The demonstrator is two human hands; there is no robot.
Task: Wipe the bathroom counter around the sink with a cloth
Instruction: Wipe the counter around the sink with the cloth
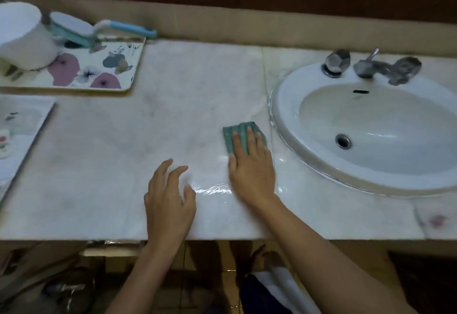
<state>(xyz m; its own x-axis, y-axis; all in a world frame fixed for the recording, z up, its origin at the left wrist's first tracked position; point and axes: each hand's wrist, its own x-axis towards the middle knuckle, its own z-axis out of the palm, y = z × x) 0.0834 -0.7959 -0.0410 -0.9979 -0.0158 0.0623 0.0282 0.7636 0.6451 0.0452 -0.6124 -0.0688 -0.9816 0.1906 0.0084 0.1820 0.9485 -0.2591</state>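
Note:
A folded green cloth (235,134) lies flat on the pale marble counter (123,155), just left of the white oval sink (284,105). My right hand (252,170) presses down on the cloth with straight fingers; only the cloth's far part shows beyond them. My left hand (170,202) rests near the counter's front edge, fingers loosely spread and slightly lifted, holding nothing. A wet, shiny streak runs on the counter between the two hands.
A flowered tray (99,71) at the back left carries a white cup (24,36) and a teal brush (81,30). Another flat white board (22,125) sits at the far left. Metal taps (371,65) stand behind the sink.

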